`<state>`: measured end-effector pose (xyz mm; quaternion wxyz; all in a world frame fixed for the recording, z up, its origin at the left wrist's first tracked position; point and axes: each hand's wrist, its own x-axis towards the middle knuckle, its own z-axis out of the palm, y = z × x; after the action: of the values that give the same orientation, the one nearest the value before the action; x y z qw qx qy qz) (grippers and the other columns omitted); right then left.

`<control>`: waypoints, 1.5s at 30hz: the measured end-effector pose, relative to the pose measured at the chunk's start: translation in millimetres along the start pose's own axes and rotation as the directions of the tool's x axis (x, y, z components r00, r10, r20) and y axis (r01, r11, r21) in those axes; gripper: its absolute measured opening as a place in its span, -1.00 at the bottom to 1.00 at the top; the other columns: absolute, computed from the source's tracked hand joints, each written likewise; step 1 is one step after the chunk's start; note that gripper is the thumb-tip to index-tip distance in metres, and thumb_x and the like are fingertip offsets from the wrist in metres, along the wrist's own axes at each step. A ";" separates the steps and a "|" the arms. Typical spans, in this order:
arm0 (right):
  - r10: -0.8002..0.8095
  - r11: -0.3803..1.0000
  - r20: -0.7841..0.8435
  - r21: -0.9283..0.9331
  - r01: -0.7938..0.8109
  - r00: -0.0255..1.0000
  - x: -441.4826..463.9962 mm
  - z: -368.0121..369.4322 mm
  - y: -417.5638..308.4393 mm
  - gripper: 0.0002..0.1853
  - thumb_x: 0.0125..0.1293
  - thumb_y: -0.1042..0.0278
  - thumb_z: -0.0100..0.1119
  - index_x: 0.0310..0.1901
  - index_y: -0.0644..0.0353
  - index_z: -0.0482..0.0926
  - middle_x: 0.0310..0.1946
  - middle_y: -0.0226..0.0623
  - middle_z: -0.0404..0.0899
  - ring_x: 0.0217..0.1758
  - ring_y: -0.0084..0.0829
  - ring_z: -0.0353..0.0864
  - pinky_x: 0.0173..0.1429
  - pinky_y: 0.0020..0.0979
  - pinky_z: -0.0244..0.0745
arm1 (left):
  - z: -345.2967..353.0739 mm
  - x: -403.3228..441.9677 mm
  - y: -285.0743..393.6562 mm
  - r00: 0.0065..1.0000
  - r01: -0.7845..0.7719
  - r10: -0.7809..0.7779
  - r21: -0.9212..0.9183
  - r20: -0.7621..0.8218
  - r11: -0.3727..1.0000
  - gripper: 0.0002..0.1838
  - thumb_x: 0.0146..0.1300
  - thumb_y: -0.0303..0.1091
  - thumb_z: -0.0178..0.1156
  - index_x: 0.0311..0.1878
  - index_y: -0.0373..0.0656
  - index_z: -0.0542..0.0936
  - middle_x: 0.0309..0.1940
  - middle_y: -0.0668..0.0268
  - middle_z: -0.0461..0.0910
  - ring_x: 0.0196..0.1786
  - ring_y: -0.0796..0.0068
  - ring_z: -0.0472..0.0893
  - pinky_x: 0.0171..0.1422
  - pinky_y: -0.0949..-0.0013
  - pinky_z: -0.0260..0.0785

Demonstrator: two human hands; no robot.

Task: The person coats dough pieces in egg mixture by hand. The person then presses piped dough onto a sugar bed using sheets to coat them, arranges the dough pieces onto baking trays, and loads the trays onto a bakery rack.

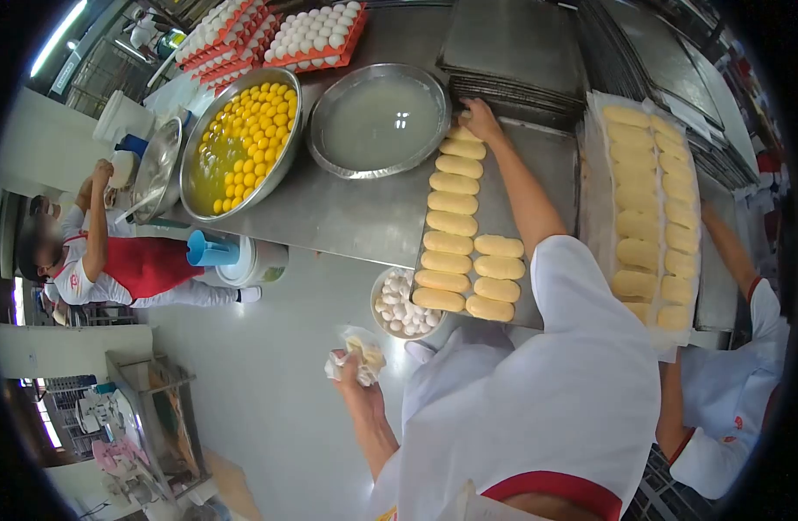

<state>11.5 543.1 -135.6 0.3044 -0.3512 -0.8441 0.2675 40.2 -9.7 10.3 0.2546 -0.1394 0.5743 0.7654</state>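
Note:
My left hand (pixel 357 372) is closed around a crumpled white sheet (pixel 340 365), perhaps plastic or paper, with something pale yellow in its folds. It hangs over the floor, below the table edge. My right hand (pixel 477 120) reaches to the far end of a metal tray (pixel 538 161). Its fingers are curled beside the last of the elongated yellow dough pieces (pixel 455 185); what they grip is hidden. These pieces lie in one long row and a shorter one, at the tray's left side.
Left of the tray stand a bowl of cloudy liquid (pixel 382 122) and a bowl of egg yolks (pixel 251 139). Eggs (pixel 316 30) fill stacked red trays behind. A bucket of eggshells (pixel 408 304) sits below. More dough (pixel 633 191) lies right. Co-workers stand at both sides.

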 end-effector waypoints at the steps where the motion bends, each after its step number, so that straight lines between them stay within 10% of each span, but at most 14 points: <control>1: 0.011 0.999 -0.135 -0.044 -0.017 0.991 -4.8 8.7 1.4 -0.57 0.13 0.21 0.23 0.05 0.15 0.54 0.01 -0.08 0.48 0.21 -0.13 0.35 0.26 -0.17 0.24 | 8.6 -1.7 4.7 1.000 -0.018 0.019 -0.087 0.015 0.996 -0.78 0.15 -0.52 0.10 -0.16 -0.07 0.35 -0.12 0.23 0.44 0.06 0.32 0.47 0.11 0.18 0.41; 16: 0.151 0.957 -0.141 -0.228 -0.181 0.978 -30.3 -21.3 -15.9 -0.71 0.12 0.15 0.28 -0.11 -0.03 0.62 -0.14 -0.30 0.48 0.13 -0.20 0.33 0.16 0.08 0.13 | -0.6 5.7 -4.6 0.997 -0.080 0.080 -0.016 0.010 0.997 -0.72 0.28 -0.32 0.05 0.04 -0.08 0.34 -0.02 0.27 0.39 0.06 0.38 0.43 0.09 0.25 0.39; 21: 0.230 0.965 -0.673 0.252 -0.074 0.703 -85.9 -48.5 -122.0 -0.75 0.19 0.25 0.21 -0.13 0.14 0.53 -0.27 -0.23 0.49 -0.11 -0.25 0.45 0.06 -0.23 0.30 | -5.3 18.0 -2.5 0.990 -0.123 0.119 0.053 0.076 0.991 -0.68 0.28 -0.22 0.10 0.04 -0.10 0.36 -0.02 0.29 0.39 0.08 0.43 0.43 0.10 0.31 0.35; 24: 0.147 0.501 -0.229 0.856 0.127 0.962 -186.9 -42.6 -232.1 -0.71 0.24 0.42 0.13 -0.01 0.24 0.43 -0.12 -0.25 0.49 0.00 -0.37 0.43 0.16 -0.35 0.29 | 10.0 19.5 9.2 0.981 -0.104 0.094 0.052 0.171 0.993 -0.58 0.34 -0.15 0.03 0.20 -0.10 0.35 0.13 0.26 0.37 0.17 0.34 0.39 0.25 0.23 0.25; 25: -0.070 0.753 0.054 0.658 0.017 0.996 -215.9 -69.8 -271.8 -0.58 0.33 0.24 0.06 0.15 0.22 0.35 0.03 -0.24 0.44 0.18 -0.40 0.34 0.30 -0.34 0.19 | 22.1 13.8 16.1 0.964 -0.123 0.115 0.018 0.241 0.992 -0.52 0.35 -0.09 0.02 0.23 -0.12 0.31 0.17 0.24 0.34 0.19 0.34 0.38 0.28 0.23 0.22; 27: -0.399 0.360 0.508 0.852 -0.380 0.763 -248.5 -27.0 -283.2 -0.58 0.33 -0.04 0.05 -0.05 0.18 0.44 -0.21 -0.43 0.46 -0.13 -0.51 0.44 -0.10 -0.46 0.41 | 45.2 5.3 24.6 0.928 -0.142 0.110 0.066 0.356 0.988 -0.37 0.36 0.09 -0.04 0.28 -0.21 0.23 0.24 0.18 0.29 0.25 0.32 0.33 0.35 0.23 0.15; 29: -0.203 0.491 0.737 0.647 -0.584 0.645 -269.3 -97.0 -297.1 -0.49 0.32 -0.04 0.07 0.12 0.20 0.38 0.00 -0.31 0.44 0.11 -0.46 0.37 0.16 -0.40 0.29 | 67.7 -10.1 33.0 0.915 -0.164 0.063 0.224 0.400 0.961 -0.32 0.36 0.13 -0.07 0.30 -0.25 0.20 0.25 0.16 0.28 0.27 0.31 0.32 0.36 0.23 0.14; 33: -0.019 0.294 0.445 0.858 -0.420 0.895 -292.0 -133.2 -284.5 -0.72 0.25 0.25 0.23 -0.12 0.20 0.43 -0.33 -0.52 0.43 -0.26 -0.71 0.35 -0.21 -0.54 0.31 | 89.3 -5.6 27.5 0.845 -0.274 0.027 0.390 0.535 0.879 -0.22 0.36 0.22 -0.18 0.36 -0.29 0.08 0.33 -0.01 0.13 0.36 0.18 0.22 0.41 0.16 0.07; 36: 0.148 0.522 0.115 0.834 -0.176 0.982 -309.8 -164.1 -268.0 -0.67 0.21 0.24 0.24 -0.09 0.21 0.43 -0.38 -0.40 0.47 -0.31 -0.60 0.41 -0.26 -0.45 0.39 | 100.1 -4.6 14.8 0.757 -0.271 -0.018 0.340 0.653 0.901 -0.29 0.38 0.12 -0.11 0.34 -0.29 0.13 0.27 0.05 0.23 0.27 0.22 0.32 0.35 0.17 0.16; 41: 0.362 0.630 -0.335 0.776 0.037 0.870 -354.8 -272.9 -252.4 -0.59 0.22 0.30 0.23 0.08 0.22 0.40 -0.29 -0.40 0.52 -0.36 -0.66 0.43 -0.29 -0.50 0.43 | 137.7 -37.2 5.6 0.515 -0.334 -0.169 0.379 0.840 0.863 -0.45 0.19 -0.28 0.21 0.21 -0.26 0.31 0.05 0.20 0.42 0.02 0.41 0.47 0.10 0.36 0.35; 43: 0.536 0.443 -0.332 0.893 0.076 0.776 -383.1 -317.0 -249.5 -0.59 0.23 0.37 0.22 0.09 0.24 0.40 -0.29 -0.46 0.50 -0.34 -0.70 0.45 -0.30 -0.56 0.43 | 161.6 -44.4 5.9 0.279 -0.457 -0.271 0.375 0.921 0.807 -0.38 -0.03 -0.47 0.38 0.14 -0.31 0.37 -0.06 0.25 0.49 -0.06 0.51 0.48 0.04 0.43 0.36; 45: 0.496 0.674 -0.538 0.733 0.088 0.682 -406.1 -358.6 -238.7 -0.53 0.24 0.44 0.22 0.16 0.25 0.31 -0.30 -0.50 0.47 -0.33 -0.68 0.49 -0.28 -0.58 0.44 | 188.8 -41.2 10.2 0.181 -0.541 -0.430 0.455 0.884 0.708 -0.39 -0.03 -0.44 0.39 0.12 -0.31 0.39 -0.12 0.28 0.52 -0.09 0.52 0.50 0.03 0.44 0.37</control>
<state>391.3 175.9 131.7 0.6762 -0.3802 -0.4412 0.4511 83.8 158.1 96.3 0.5583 0.5163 0.5175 0.3924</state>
